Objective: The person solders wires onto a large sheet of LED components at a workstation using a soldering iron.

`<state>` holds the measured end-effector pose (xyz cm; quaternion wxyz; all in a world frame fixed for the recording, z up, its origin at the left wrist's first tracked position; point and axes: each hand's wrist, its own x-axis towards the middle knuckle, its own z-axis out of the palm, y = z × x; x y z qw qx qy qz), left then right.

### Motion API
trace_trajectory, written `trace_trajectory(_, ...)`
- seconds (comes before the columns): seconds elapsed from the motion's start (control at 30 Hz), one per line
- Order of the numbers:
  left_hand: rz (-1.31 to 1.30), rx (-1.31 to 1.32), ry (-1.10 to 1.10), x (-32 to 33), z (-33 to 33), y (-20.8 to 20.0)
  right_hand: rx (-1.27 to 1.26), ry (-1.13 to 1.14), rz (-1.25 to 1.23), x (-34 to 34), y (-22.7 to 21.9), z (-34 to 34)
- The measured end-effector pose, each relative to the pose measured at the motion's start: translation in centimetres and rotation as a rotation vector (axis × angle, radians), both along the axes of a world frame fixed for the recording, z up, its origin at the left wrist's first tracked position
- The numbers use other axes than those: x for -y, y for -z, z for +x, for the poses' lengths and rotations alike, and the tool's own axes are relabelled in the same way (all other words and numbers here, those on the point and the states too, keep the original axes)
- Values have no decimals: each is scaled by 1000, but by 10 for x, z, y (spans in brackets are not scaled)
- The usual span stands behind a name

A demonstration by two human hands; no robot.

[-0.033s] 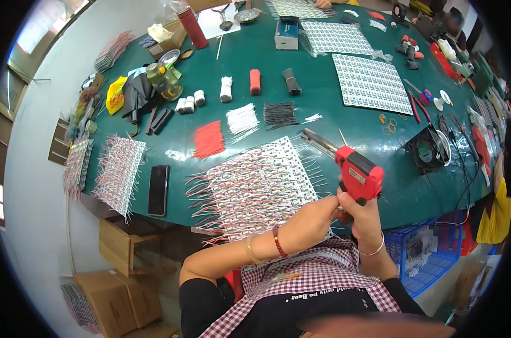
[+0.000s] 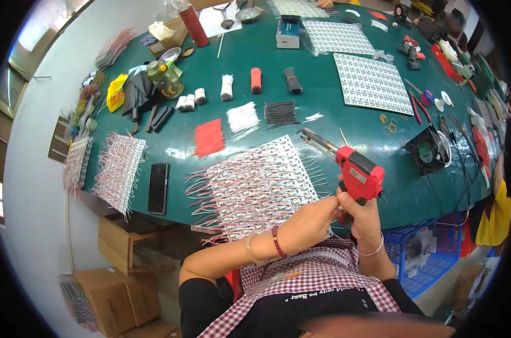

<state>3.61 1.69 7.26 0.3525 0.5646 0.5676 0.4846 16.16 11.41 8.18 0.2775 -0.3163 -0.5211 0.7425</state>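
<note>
My right hand point(image 2: 367, 221) is wrapped round the grip of a red and black soldering gun point(image 2: 361, 174). Its metal nozzle points up and left, above the table at the far right corner of a white circuit board panel point(image 2: 292, 188). My left hand point(image 2: 309, 222) reaches across the panel's near right part, its closed fingers against the gun's grip; what they pinch is hidden. Rows of red and white wires stick out over most of the panel. Beyond it lie loose piles of red wires point(image 2: 209, 138), white wires point(image 2: 243, 120) and black wires point(image 2: 281, 114).
A black phone point(image 2: 158, 188) and a wired panel point(image 2: 118, 172) lie left. Bundled wires point(image 2: 256, 80) stand farther back. To the right are a bare panel point(image 2: 374, 84), red-handled pliers point(image 2: 418, 108) and a small black fan point(image 2: 427, 149). A blue crate point(image 2: 430, 262) stands below the table edge.
</note>
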Motion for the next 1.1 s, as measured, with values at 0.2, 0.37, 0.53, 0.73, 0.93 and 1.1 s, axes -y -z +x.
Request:
trace_trajectory(0.2,-59,-34,-6,5,-1,7,-150,-57,-148,1,7,6)
trace_trajectory(0.37,-103,-61,-3,7,5,15,7,-41,-58,4,10,7)
trace_trajectory(0.53,-104,-38,-16,11,2,13,-17,-3,-183,5,-1,13)
trace_trajectory(0.73,-164,-128,-27,14,4,4,23,-96,-112,5,2,14)
trace_trajectory(0.93,-68,-150,-6,17,2,2,-21,-133,-242,4,3,16)
trace_trajectory(1.1,-99,-194,-50,17,5,5,-3,-52,-146,13,6,15)
